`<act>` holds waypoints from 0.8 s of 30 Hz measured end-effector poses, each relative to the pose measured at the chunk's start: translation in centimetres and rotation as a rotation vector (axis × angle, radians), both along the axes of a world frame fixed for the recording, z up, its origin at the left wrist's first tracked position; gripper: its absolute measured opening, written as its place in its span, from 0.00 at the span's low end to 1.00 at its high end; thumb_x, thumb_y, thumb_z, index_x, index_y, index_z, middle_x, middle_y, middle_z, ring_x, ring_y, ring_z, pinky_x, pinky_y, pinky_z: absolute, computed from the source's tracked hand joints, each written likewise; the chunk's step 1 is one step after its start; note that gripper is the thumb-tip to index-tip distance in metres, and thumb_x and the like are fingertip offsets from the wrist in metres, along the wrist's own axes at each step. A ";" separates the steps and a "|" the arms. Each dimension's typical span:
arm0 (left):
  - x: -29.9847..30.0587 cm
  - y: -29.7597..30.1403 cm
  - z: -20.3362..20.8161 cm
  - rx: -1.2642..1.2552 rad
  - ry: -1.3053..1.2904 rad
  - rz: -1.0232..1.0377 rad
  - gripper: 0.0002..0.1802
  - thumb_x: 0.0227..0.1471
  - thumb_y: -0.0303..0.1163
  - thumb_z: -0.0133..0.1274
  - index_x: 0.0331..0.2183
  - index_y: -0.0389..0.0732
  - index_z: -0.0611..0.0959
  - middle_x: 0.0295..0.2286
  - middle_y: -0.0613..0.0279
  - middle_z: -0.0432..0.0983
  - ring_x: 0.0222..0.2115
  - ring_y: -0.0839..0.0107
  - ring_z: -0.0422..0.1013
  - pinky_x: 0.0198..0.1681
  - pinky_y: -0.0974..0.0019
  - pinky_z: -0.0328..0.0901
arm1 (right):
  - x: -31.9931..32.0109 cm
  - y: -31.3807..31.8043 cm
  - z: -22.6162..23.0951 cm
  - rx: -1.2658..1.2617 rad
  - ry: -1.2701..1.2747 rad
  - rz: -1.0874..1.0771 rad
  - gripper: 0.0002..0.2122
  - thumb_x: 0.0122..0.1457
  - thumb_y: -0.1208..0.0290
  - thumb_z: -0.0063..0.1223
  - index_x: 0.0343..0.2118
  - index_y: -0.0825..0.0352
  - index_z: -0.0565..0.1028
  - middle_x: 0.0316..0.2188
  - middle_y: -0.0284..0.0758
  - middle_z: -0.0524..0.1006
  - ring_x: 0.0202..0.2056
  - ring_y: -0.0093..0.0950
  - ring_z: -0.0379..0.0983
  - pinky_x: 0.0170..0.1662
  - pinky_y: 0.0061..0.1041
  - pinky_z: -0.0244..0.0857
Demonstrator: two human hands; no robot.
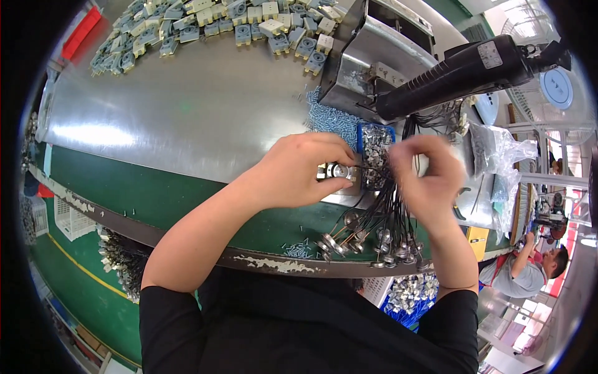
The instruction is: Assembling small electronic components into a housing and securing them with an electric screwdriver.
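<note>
My left hand [304, 169] pinches a small round silver part with a white and dark body [337, 171] between thumb and fingers, at the edge of the metal plate. To its right, my right hand [428, 177] is raised over a bundle of black wires [393, 202]. Motion smears its fingers, so whether they hold a wire cannot be made out. Round metal discs [389, 252] on the wire ends lie toward the bench's front edge. Between my hands stands a blue tray [359, 138] filled with small metal pieces [377, 149].
Loose screws [333, 121] are heaped behind the tray, with more [299, 249] near the front edge. A black power screwdriver [448, 81] slants across a metal box [349, 65]. Many grey and cream parts [243, 31] lie at the back. Another person [523, 271] is far right.
</note>
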State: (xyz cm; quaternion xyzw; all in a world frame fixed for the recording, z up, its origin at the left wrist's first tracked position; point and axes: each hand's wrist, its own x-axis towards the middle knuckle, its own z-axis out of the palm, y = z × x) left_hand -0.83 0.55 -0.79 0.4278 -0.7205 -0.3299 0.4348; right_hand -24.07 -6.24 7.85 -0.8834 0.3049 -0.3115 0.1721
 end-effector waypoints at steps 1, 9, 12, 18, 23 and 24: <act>-0.5 -0.5 0.2 -0.017 0.015 -0.017 0.16 0.47 0.27 0.71 0.40 0.35 0.88 0.42 0.54 0.85 0.44 0.54 0.82 0.48 0.56 0.75 | -2.1 -1.7 -0.9 -0.032 -0.286 -0.079 0.10 0.63 0.84 0.58 0.47 0.71 0.77 0.33 0.35 0.82 0.34 0.24 0.78 0.41 0.24 0.73; -0.3 -0.4 0.0 -0.013 0.010 -0.005 0.16 0.48 0.28 0.71 0.41 0.36 0.89 0.43 0.54 0.86 0.44 0.55 0.82 0.48 0.57 0.76 | 2.7 -7.5 2.8 0.504 -0.795 0.352 0.49 0.65 0.30 0.49 0.72 0.72 0.56 0.56 0.46 0.74 0.56 0.45 0.73 0.64 0.44 0.63; -0.4 -0.5 0.1 -0.022 0.030 -0.008 0.16 0.48 0.28 0.71 0.41 0.36 0.89 0.43 0.55 0.86 0.44 0.54 0.82 0.48 0.57 0.76 | 2.3 -8.6 2.6 0.694 -0.688 0.387 0.55 0.60 0.21 0.43 0.72 0.73 0.54 0.50 0.44 0.75 0.51 0.42 0.76 0.59 0.43 0.67; -0.3 -0.4 0.4 -0.024 0.033 -0.015 0.17 0.48 0.28 0.72 0.41 0.36 0.88 0.43 0.54 0.85 0.44 0.53 0.82 0.48 0.57 0.76 | 4.5 -7.5 2.7 0.842 -0.602 0.392 0.60 0.51 0.13 0.37 0.66 0.74 0.60 0.28 0.36 0.72 0.27 0.31 0.72 0.35 0.36 0.69; -0.2 -0.5 0.4 -0.002 0.034 -0.014 0.17 0.47 0.29 0.72 0.41 0.36 0.88 0.43 0.54 0.86 0.44 0.54 0.83 0.48 0.57 0.77 | 3.8 -10.3 4.8 0.586 -0.918 0.441 0.56 0.54 0.14 0.35 0.64 0.69 0.63 0.34 0.38 0.73 0.26 0.30 0.68 0.34 0.37 0.65; -0.2 -0.5 0.3 0.009 0.022 -0.012 0.16 0.50 0.32 0.71 0.41 0.38 0.89 0.43 0.58 0.86 0.44 0.56 0.82 0.47 0.58 0.77 | 3.9 -10.6 5.0 0.587 -0.919 0.439 0.56 0.54 0.14 0.35 0.64 0.69 0.63 0.34 0.38 0.73 0.26 0.30 0.68 0.34 0.37 0.65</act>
